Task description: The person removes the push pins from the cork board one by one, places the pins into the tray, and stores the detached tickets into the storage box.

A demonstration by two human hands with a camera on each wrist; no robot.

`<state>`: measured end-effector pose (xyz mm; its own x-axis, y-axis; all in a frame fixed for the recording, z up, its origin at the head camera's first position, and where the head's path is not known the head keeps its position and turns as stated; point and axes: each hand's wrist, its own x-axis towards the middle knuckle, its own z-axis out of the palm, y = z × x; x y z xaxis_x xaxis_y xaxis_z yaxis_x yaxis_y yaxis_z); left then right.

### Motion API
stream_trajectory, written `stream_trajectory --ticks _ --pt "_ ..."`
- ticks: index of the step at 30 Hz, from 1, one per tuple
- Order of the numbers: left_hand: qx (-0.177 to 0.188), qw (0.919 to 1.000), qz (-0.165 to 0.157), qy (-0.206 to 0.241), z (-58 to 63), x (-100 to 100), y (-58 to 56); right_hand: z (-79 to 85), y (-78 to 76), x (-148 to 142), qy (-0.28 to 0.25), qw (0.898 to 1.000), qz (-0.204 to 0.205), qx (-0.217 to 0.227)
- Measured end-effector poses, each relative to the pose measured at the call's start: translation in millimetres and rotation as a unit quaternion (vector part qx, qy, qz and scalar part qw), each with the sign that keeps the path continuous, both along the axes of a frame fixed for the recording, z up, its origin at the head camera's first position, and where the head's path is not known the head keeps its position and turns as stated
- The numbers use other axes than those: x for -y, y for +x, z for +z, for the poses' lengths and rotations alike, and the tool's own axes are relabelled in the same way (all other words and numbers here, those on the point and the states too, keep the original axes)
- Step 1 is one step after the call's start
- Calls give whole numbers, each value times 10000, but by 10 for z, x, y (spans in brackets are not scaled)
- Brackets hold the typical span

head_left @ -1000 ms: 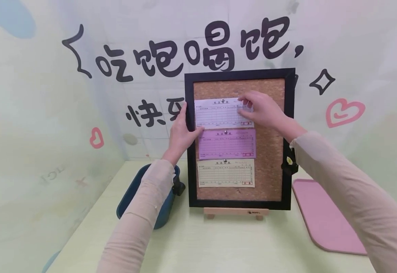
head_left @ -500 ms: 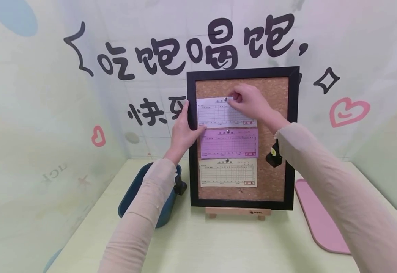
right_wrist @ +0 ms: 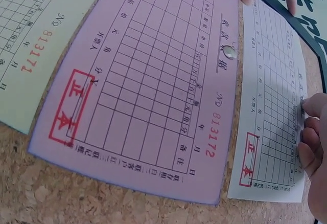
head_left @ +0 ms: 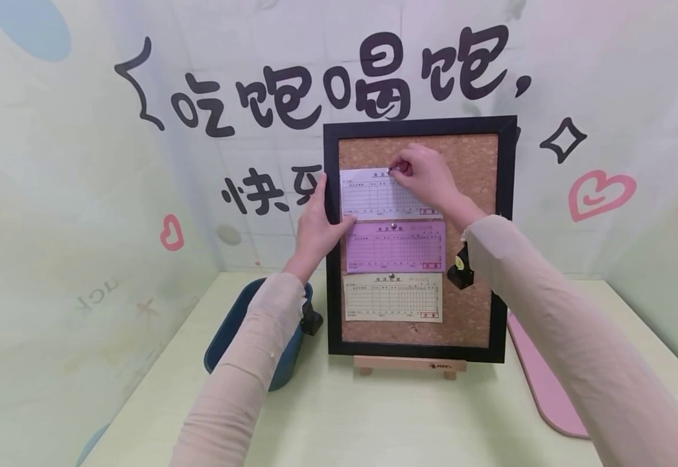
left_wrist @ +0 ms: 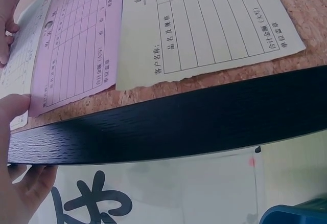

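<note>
Cork (head_left: 473, 188) backs three printed slips inside a black frame (head_left: 334, 292) that stands on a wooden support (head_left: 409, 366) at the board's six o'clock. Taking the board's centre as the dial, the white slip (head_left: 368, 194) lies at eleven, the purple slip (head_left: 394, 248) just off centre toward nine, and the cream slip (head_left: 394, 299) near seven.

At twelve, the right hand (head_left: 426, 175) has its fingers curled in, thumb and forefinger apparently pinching the silver pin (head_left: 389, 172) at the white slip's top edge. The left hand (head_left: 318, 224), at nine, clasps the frame's side, thumb in front by the white slip's lower corner, fingers behind.

The step in hand looks to be work on that one pin; whether it is being pressed in or drawn out, I cannot tell. Either way, the next move probably calls for a straight push or pull along the shaft, the frame braced from nine, so that the paper neither tears nor swings. A blue bin (head_left: 213, 344) sits at eight, a pink tray (head_left: 549, 383) between four and five.
</note>
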<state>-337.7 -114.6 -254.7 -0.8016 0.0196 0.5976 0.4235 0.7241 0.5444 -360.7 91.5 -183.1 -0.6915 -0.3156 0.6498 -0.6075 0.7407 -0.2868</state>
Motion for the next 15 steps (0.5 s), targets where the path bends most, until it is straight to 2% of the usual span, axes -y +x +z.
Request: stream_trajectory --ticks 7,15 --pt "7 10000 0 7 -2 -18 4 -37 -16 15 -51 9998 -163 -108" --pt "-45 10000 -3 55 6 -21 13 -1 -13 45 -43 9993 -344 159"
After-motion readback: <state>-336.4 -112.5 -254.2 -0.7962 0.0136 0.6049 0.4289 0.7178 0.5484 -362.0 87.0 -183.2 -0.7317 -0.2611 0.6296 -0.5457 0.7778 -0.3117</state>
